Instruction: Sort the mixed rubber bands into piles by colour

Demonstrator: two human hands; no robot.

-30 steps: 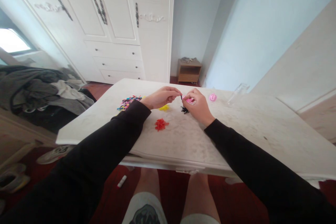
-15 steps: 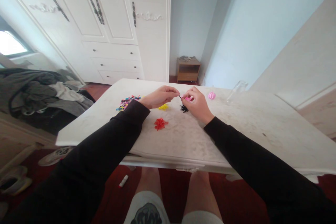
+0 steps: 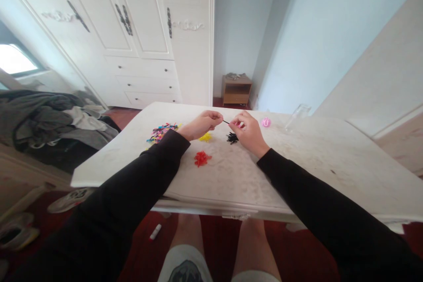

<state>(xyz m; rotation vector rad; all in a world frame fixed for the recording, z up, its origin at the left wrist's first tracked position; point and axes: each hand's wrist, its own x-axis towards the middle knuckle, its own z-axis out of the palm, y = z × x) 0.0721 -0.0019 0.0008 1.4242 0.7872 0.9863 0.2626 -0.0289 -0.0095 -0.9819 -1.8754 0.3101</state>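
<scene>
A thin black elastic band [image 3: 226, 122] is drawn straight between my two hands above the table. My left hand [image 3: 205, 124] pinches one end of it between thumb and fingertips. The other end is pinched by my right hand [image 3: 246, 131]. Just below the right fingers lies a pile of black elastic bands [image 3: 231, 138]. Yellow bands [image 3: 205, 137] sit under my left hand, partly covered by it. Red bands [image 3: 201, 158] form a heap nearer to me. A mixed-colour heap [image 3: 161, 132] lies left of my left wrist. Some pink shows behind my right fingers, mostly hidden.
On the white table [image 3: 297, 176], a pink bundle [image 3: 266, 122] lies right of my right hand, with a clear glass container [image 3: 297, 116] farther right. Clothes [image 3: 59, 119] are heaped at the left. A white wardrobe [image 3: 142, 44] and a small wooden cabinet [image 3: 236, 90] stand beyond.
My hands have moved slightly apart, and a longer stretch of the black elastic band now shows between them. The view has tilted up a little.
</scene>
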